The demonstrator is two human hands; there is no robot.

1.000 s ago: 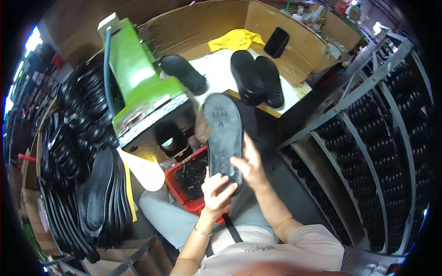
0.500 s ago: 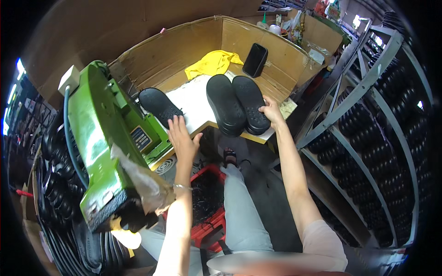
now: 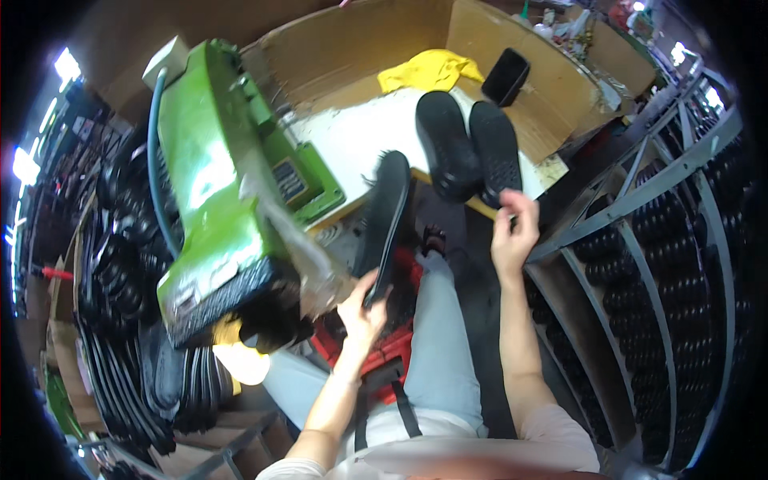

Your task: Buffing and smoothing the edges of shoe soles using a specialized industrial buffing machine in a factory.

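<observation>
My left hand point(image 3: 362, 317) grips the heel end of a black shoe sole point(image 3: 390, 220), holding it tilted up on edge in front of the table. Ragged strands stick out along its left edge. My right hand point(image 3: 514, 232) has its fingers bent and apart, at the near end of a black sole with a studded surface point(image 3: 496, 148); whether a fingertip touches it, I cannot tell. Beside that sole, to the left, lies a thicker black sole point(image 3: 448, 144). Both rest on the white tabletop point(image 3: 352, 120), overhanging its near edge.
A green machine point(image 3: 212, 184) stands at left, plastic sheet hanging from its head. Behind the soles are a yellow cloth point(image 3: 428, 70), a dark phone-like slab point(image 3: 506, 78) and cardboard walls point(image 3: 360, 52). A red crate point(image 3: 384, 356) sits below; racks of black soles point(image 3: 640, 304) line the right.
My left hand has picked up the left sole from the table and drawn it back toward me, raised on edge. My right hand has moved to the near end of its sole, fingers curling.
</observation>
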